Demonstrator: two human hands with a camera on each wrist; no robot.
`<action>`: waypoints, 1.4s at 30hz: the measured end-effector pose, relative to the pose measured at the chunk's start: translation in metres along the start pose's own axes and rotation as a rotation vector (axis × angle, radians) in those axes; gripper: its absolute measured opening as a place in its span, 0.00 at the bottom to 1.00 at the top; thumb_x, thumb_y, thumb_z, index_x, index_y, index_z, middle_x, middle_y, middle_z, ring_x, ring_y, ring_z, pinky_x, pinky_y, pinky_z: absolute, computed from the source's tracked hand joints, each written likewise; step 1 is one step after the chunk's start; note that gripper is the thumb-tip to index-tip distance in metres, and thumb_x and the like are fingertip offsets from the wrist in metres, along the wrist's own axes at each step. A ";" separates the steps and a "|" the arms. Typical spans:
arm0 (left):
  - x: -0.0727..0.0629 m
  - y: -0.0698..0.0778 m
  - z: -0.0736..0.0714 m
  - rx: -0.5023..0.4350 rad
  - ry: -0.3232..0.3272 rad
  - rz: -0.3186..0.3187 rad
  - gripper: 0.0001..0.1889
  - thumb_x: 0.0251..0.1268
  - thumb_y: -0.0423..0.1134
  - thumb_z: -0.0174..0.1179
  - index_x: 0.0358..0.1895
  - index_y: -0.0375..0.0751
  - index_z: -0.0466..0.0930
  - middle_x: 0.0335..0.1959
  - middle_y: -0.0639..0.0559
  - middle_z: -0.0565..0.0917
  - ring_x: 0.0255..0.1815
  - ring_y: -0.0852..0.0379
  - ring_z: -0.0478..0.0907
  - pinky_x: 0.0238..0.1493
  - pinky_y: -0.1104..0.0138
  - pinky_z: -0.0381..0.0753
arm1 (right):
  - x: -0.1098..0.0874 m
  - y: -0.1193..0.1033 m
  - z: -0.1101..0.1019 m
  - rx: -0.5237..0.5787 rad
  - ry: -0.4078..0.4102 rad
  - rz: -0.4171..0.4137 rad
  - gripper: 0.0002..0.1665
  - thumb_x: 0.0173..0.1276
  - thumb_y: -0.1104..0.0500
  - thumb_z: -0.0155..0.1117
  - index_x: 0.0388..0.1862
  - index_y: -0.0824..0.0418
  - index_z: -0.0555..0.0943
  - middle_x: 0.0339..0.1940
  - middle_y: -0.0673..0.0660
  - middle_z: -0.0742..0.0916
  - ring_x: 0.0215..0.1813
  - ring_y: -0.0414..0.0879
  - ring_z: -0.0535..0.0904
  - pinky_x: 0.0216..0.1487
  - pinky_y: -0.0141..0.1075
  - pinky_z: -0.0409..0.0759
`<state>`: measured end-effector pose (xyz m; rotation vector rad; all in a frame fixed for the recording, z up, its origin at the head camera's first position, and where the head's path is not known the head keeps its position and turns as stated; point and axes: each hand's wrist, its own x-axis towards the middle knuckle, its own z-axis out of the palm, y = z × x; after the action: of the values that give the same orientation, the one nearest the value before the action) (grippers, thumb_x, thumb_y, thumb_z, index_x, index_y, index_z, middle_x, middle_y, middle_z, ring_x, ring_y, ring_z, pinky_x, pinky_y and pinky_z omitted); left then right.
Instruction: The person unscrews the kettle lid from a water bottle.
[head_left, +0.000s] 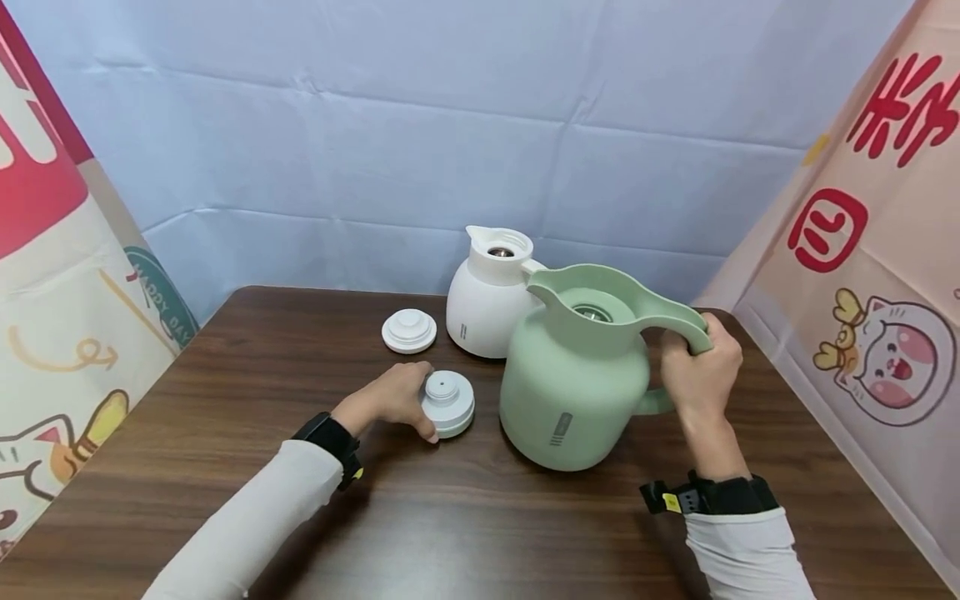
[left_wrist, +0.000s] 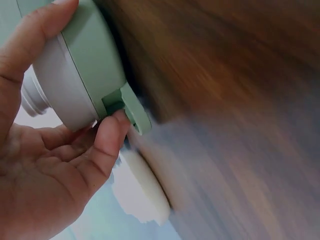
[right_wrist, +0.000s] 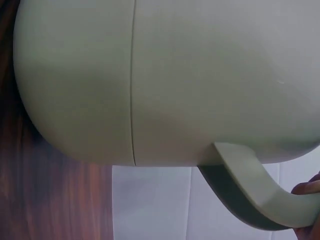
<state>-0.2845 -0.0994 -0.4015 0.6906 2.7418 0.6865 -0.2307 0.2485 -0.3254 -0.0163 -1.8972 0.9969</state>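
Note:
My right hand [head_left: 701, 367] grips the upper handle [head_left: 675, 319] of a large pale green thermal jug [head_left: 573, 383]. The jug stands upright on the wooden table, slightly tilted at most, its mouth uncovered. In the right wrist view its body [right_wrist: 175, 90] fills most of the picture. Left of it, my left hand [head_left: 393, 396] holds a jug lid [head_left: 448, 402] between thumb and fingers. That lid lies upside down, its pale stepped plug upward. The left wrist view shows its green outer part [left_wrist: 95, 55] and a small green lever [left_wrist: 135, 110], with a fingertip at the lever.
A smaller white thermal jug [head_left: 480, 312], also uncovered, stands behind the green one. Beside it lies a white lid [head_left: 408, 332], plug side up. The dark wooden table [head_left: 480, 533] ends at a pale blue cloth backdrop [head_left: 360, 150]; printed cloths hang at both sides.

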 end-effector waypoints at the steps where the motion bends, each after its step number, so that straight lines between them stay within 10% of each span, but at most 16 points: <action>1: 0.003 0.002 0.001 -0.001 -0.001 -0.001 0.53 0.25 0.49 0.80 0.60 0.27 0.65 0.50 0.42 0.75 0.50 0.49 0.73 0.50 0.59 0.72 | 0.001 0.001 0.000 -0.004 0.004 0.003 0.12 0.52 0.72 0.50 0.13 0.66 0.63 0.08 0.50 0.60 0.15 0.38 0.49 0.21 0.34 0.49; 42: 0.075 0.089 0.045 0.008 0.048 -0.141 0.45 0.29 0.56 0.77 0.54 0.36 0.68 0.44 0.48 0.74 0.44 0.53 0.74 0.39 0.61 0.74 | 0.030 0.053 -0.049 -0.179 0.186 0.036 0.14 0.54 0.71 0.51 0.11 0.67 0.64 0.09 0.50 0.61 0.15 0.37 0.50 0.22 0.32 0.50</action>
<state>-0.2997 0.0238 -0.4046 0.4822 2.8052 0.6683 -0.2303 0.3261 -0.3272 -0.2407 -1.8135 0.8167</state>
